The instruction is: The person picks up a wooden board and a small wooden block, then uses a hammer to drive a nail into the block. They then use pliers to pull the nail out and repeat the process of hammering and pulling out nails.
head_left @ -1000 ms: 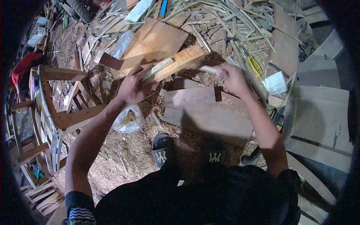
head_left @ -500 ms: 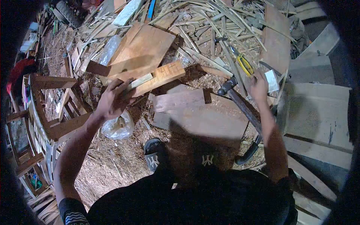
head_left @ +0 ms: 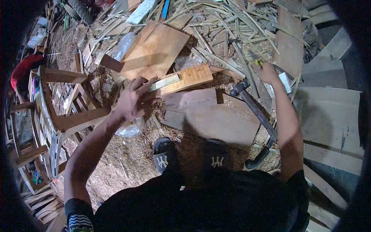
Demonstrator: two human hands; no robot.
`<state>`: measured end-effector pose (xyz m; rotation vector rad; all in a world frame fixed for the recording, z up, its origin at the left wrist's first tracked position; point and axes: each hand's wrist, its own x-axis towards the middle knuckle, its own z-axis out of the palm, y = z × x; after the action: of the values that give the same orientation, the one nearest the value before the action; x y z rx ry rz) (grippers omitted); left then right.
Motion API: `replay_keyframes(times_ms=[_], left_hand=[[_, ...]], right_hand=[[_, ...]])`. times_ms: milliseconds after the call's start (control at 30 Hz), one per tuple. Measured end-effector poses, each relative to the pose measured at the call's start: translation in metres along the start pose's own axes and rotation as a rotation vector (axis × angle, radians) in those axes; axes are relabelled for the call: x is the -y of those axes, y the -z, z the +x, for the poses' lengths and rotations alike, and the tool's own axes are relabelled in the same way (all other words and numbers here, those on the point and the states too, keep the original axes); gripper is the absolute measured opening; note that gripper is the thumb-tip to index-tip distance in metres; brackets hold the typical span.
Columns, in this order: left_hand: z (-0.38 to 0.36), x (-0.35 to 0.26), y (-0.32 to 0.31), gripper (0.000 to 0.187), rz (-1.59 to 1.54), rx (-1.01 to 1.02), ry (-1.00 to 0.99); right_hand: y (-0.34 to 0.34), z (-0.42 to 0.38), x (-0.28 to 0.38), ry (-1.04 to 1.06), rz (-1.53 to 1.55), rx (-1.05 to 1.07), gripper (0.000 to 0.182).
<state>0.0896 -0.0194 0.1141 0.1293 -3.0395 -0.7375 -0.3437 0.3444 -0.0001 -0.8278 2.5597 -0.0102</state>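
Observation:
My left hand (head_left: 133, 98) presses a pale wooden strip (head_left: 164, 82) down on an orange-brown wooden block (head_left: 193, 75) that lies on the littered ground. My right hand (head_left: 266, 71) reaches far right, and its fingers lie over a yellow-handled tool (head_left: 257, 62), of which only a small part shows. Whether the hand grips the tool is not clear. A hammer (head_left: 253, 112) lies between my hands, its head next to the block and its black grip near my right foot.
A plywood board (head_left: 158, 46) and a heap of bamboo strips (head_left: 228, 23) lie beyond the block. Dark boards (head_left: 216, 116) lie in front of my slippered feet (head_left: 164, 156). A wooden stool frame (head_left: 65, 77) and a plastic bag (head_left: 131, 127) are left, concrete slabs (head_left: 332, 116) right.
My right hand, which held a pale piece near the block a second ago, has gone right and up to the yellow-handled tool. The left hand has stayed on the strip.

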Motion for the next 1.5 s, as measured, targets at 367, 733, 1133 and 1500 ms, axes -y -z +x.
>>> replay_keyframes(times_ms=[367, 733, 1133, 1500], left_hand=[[0.016, -0.013, 0.010, 0.081, 0.039, 0.062, -0.075], [0.026, -0.031, 0.018, 0.106, 0.095, 0.029, -0.139], [0.022, -0.031, 0.019, 0.099, 0.148, 0.019, -0.128], [0.022, -0.025, 0.014, 0.081, 0.025, 0.012, -0.075]], right_hand=[[0.040, -0.212, 0.140, -0.045, 1.764, 0.031, 0.027], [-0.024, -0.198, 0.133, 0.076, 1.596, 0.568, 0.025], [0.009, -0.216, 0.164, 0.208, 2.007, 0.611, 0.035], [0.000, -0.210, 0.157, 0.212, 1.906, 0.602, 0.043]])
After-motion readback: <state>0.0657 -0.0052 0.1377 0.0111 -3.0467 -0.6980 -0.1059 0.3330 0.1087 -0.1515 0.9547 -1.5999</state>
